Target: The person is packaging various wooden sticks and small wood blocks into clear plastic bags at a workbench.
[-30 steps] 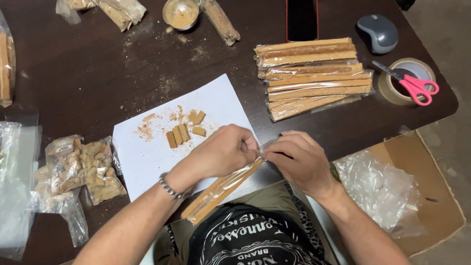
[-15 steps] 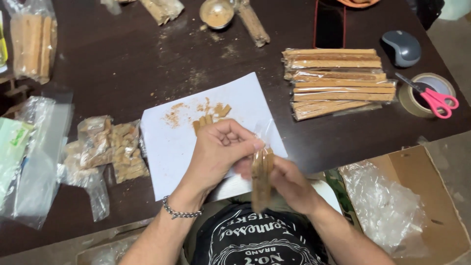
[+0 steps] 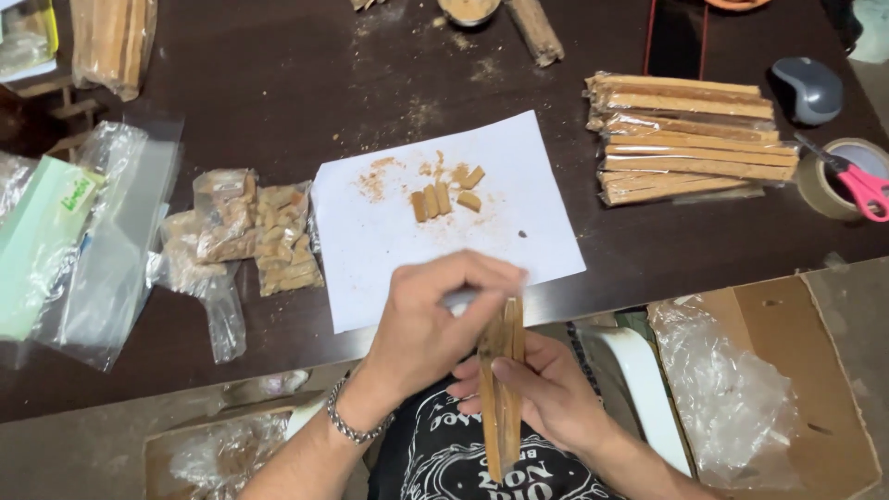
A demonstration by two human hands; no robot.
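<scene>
My right hand [image 3: 546, 393] holds a long, thin pack of brown sticks in clear wrap [image 3: 501, 389] upright over my lap, near the table's front edge. My left hand [image 3: 435, 324], with a metal bracelet at the wrist, pinches the top end of that pack with fingers closed. Just beyond lies a white sheet of paper [image 3: 519, 231] with several short brown stick pieces [image 3: 444, 196] and crumbs on it.
A stack of wrapped stick packs [image 3: 690, 139] lies at the right. Red-handled scissors [image 3: 857, 181] rest on a tape roll [image 3: 824, 185], beside a grey mouse [image 3: 807, 88]. Small bags of cut pieces [image 3: 259, 236] and clear plastic bags [image 3: 102, 250] sit left. A cardboard box [image 3: 796, 370] stands lower right.
The wrapped pack went from lying slanted across my lap to standing upright. My hands pulled back from the paper toward my body, and the camera view shifted left.
</scene>
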